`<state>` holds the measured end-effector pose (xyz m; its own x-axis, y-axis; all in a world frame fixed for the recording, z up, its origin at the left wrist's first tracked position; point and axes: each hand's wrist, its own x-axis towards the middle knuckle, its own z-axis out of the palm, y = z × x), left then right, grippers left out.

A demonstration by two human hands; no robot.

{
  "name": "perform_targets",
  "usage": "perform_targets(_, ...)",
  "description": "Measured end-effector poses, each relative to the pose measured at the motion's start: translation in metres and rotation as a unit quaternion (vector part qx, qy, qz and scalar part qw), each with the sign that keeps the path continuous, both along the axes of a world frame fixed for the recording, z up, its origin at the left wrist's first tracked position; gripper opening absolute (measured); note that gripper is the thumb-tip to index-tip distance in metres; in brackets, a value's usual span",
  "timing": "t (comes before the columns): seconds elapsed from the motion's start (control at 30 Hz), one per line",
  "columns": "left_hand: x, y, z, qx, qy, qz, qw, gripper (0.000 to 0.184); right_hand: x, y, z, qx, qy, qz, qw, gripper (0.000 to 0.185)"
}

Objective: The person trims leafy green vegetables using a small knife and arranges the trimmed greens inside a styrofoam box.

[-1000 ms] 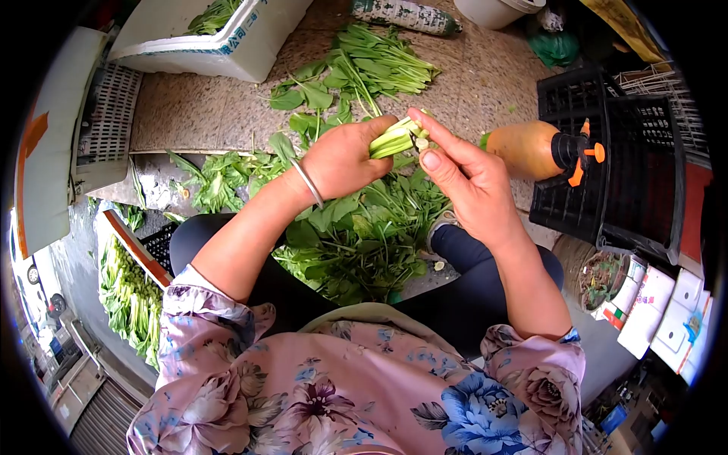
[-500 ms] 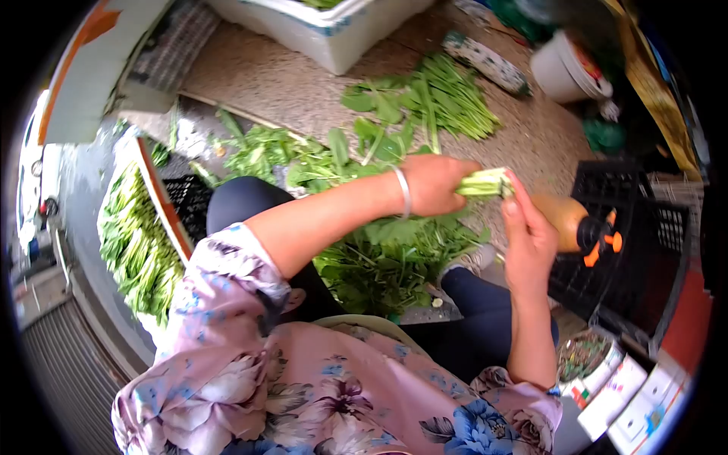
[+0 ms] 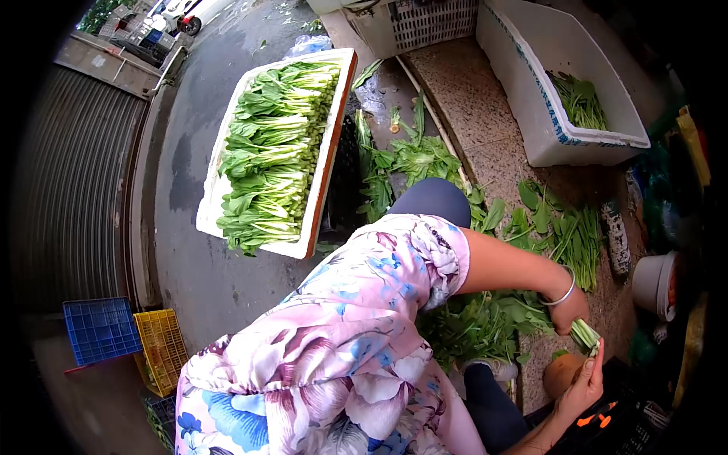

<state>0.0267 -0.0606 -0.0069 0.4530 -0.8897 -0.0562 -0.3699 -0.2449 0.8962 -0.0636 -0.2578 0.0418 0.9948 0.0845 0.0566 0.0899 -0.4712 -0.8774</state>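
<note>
My left hand (image 3: 570,309), with a bangle at its wrist, is closed round a small bunch of green stems (image 3: 585,337), whose pale cut ends point toward my right hand. Fingers and thumb of my right hand (image 3: 588,383) are at those cut ends; whether they pinch anything small is too hard to see. Beneath and beside the hands lie loose leafy greens (image 3: 485,326) on the ground. A pile of long-stemmed greens (image 3: 578,246) rests on the stone slab (image 3: 485,114) beyond my left hand.
A white foam tray (image 3: 307,246) of neatly laid greens stands at upper left. The foam box (image 3: 531,129) at upper right holds some greens. An orange sprayer bottle (image 3: 560,375), a white bucket (image 3: 654,284) and a wrapped roll (image 3: 616,239) are at right. Blue (image 3: 101,330) and yellow (image 3: 161,349) crates sit lower left.
The view has swung left, bringing the full tray of greens into sight. Both hands now appear at lower right, still together at the bunch of stems.
</note>
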Motion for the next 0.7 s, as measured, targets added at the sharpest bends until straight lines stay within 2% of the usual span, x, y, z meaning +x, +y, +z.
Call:
perform_targets(0.1, -0.011, 0.019, 0.011, -0.006, 0.017, 0.011, 1.0, 0.034, -0.001, 0.003, 0.012, -0.078, -0.037, 0.01, 0.996, 0.034)
perform_targets(0.17, -0.017, 0.04, 0.012, 0.049, -0.084, -0.044, 0.994, 0.034, 0.009, -0.008, 0.016, -0.04, -0.066, -0.033, 0.996, 0.035)
perform_targets(0.2, -0.02, 0.048, 0.011, 0.047, -0.089, -0.03, 0.994, 0.034, 0.017, -0.014, 0.017, -0.004, -0.077, -0.058, 0.995, 0.036)
perform_targets(0.27, -0.027, 0.062, 0.011, 0.056, -0.151, 0.086, 0.983, 0.035, 0.019, -0.008, 0.029, 0.034, -0.051, -0.084, 0.995, 0.038)
perform_targets(0.3, -0.041, 0.083, 0.039, 0.084, -0.199, 0.129, 0.968, 0.034, 0.02, 0.001, 0.032, 0.032, -0.055, -0.073, 0.995, 0.038)
perform_targets(0.37, -0.063, 0.116, 0.075, 0.119, -0.217, 0.275, 0.929, 0.03, 0.021, 0.023, 0.029, 0.091, 0.007, -0.156, 0.984, 0.04)
perform_targets(0.47, -0.09, 0.167, 0.114, 0.152, -0.295, 0.438, 0.835, 0.027, 0.041, 0.014, -0.001, 0.045, 0.01, -0.104, 0.993, 0.043)
perform_targets(0.5, -0.106, 0.19, 0.122, 0.154, -0.328, 0.477, 0.801, 0.028, 0.058, -0.006, -0.02, 0.001, -0.013, -0.055, 0.998, 0.043)
perform_targets(0.6, -0.163, 0.263, 0.126, 0.222, -0.386, 0.546, 0.71, 0.032, 0.061, 0.013, -0.03, -0.074, -0.066, 0.008, 0.995, 0.04)
perform_targets(0.63, -0.184, 0.288, 0.125, 0.278, -0.362, 0.545, 0.703, 0.034, 0.065, 0.014, -0.04, -0.096, -0.106, 0.041, 0.989, 0.039)
perform_targets(0.7, -0.226, 0.335, 0.105, 0.384, -0.326, 0.565, 0.653, 0.034, 0.068, 0.019, -0.046, -0.138, -0.089, 0.063, 0.985, 0.04)
